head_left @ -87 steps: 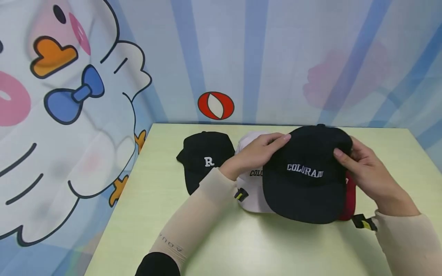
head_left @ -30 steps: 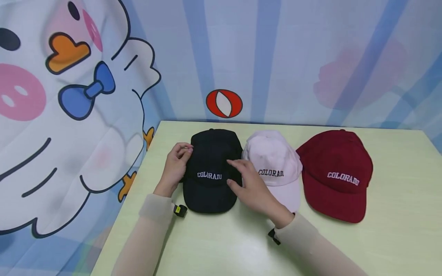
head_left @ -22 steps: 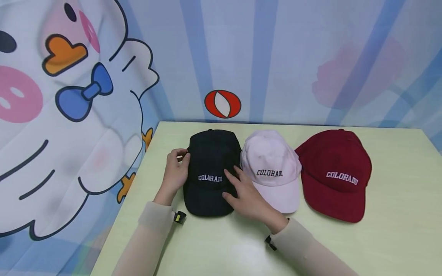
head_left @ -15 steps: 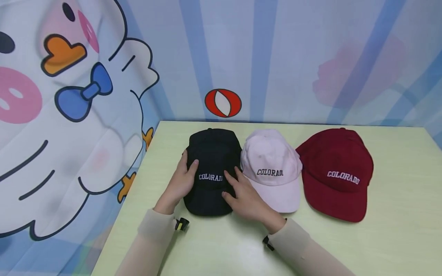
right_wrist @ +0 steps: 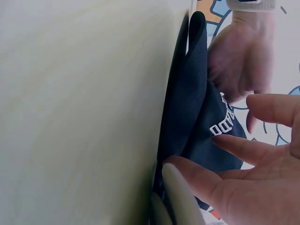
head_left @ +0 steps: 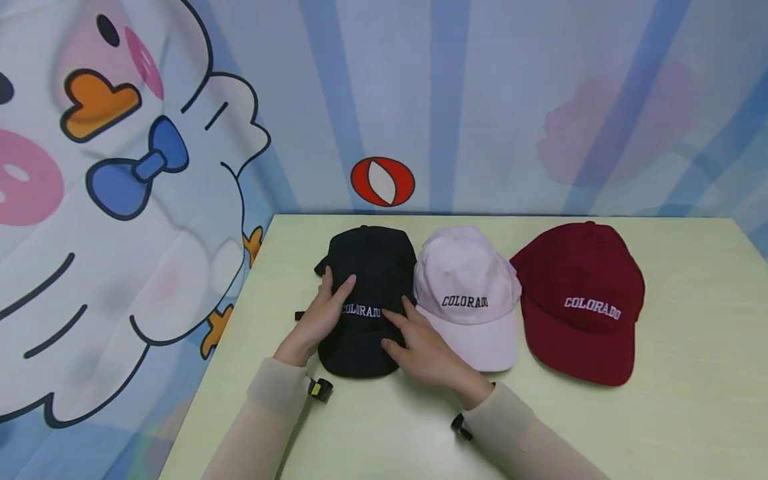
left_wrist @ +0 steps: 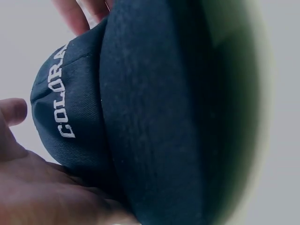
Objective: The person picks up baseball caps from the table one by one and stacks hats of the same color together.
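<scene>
A black cap (head_left: 375,267) with white COLORADO lettering sits at the left of a row of caps, its brim toward me. My left hand (head_left: 313,321) lies along its left side, fingers extended and thumb over the front. The right hand (head_left: 423,348) touches the opposite side with spread fingers. In the left wrist view, the palm (left_wrist: 51,197) is beside the black cap (left_wrist: 145,117). The right wrist view shows fingertips (right_wrist: 225,143) near the lettering. A dark piece (head_left: 322,268) and a strap end (head_left: 299,315) stick out at the left; what lies beneath is hidden.
A pale pink cap (head_left: 468,293) stands close to the black one's right. Beyond it is a dark red cap (head_left: 585,307), also lettered COLORADO. All are on a light yellow table (head_left: 690,333), with a printed cartoon backdrop (head_left: 492,120) behind.
The black COLORADO cap has gone from being held up at the right to the left, over where a black R cap lay. Lately my left hand has slid down and inward along its side.
</scene>
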Action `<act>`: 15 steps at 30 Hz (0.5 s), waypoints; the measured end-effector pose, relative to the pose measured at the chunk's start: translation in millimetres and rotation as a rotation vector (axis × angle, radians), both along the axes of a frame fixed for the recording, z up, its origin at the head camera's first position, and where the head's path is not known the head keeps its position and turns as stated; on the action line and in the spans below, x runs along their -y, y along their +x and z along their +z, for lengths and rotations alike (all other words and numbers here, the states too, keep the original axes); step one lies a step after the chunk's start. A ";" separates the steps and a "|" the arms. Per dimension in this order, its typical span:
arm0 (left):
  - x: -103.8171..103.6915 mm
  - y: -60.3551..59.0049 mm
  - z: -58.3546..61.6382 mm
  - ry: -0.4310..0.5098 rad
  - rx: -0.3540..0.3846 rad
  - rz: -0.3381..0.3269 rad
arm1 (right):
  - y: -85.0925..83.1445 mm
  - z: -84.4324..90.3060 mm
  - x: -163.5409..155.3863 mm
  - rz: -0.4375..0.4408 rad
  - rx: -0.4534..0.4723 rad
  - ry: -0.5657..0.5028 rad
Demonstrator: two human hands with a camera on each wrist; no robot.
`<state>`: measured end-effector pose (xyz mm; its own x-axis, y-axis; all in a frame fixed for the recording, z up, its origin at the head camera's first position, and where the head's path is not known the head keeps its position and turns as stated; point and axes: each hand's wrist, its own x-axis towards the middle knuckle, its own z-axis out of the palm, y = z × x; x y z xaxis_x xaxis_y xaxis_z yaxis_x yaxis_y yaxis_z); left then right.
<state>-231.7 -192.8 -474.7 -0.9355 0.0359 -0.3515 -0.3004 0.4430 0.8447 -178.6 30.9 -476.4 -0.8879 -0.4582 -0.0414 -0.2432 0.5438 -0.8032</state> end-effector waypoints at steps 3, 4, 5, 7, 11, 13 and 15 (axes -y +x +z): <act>1.8 -1.7 -1.7 0.013 -0.003 -0.001 | -0.3 -0.5 0.5 0.004 0.002 -0.011; 2.6 -2.2 -2.0 0.019 -0.006 0.000 | -0.5 -0.5 0.5 0.007 0.003 -0.015; 3.6 -2.6 -2.4 0.022 -0.010 0.001 | -0.8 -0.5 0.4 0.011 0.007 -0.019; 4.7 -2.6 -3.1 0.024 -0.016 0.005 | -0.9 -0.1 -0.1 0.013 0.016 -0.030; 5.0 -0.1 -3.6 0.003 -0.035 0.023 | -0.6 2.2 -1.7 0.004 0.049 -0.070; 4.7 1.3 -2.8 -0.017 -0.050 0.036 | -0.3 4.3 -2.7 -0.003 0.065 -0.091; 4.5 2.0 -0.7 -0.028 -0.075 0.049 | 0.1 7.1 -4.8 -0.003 0.078 -0.109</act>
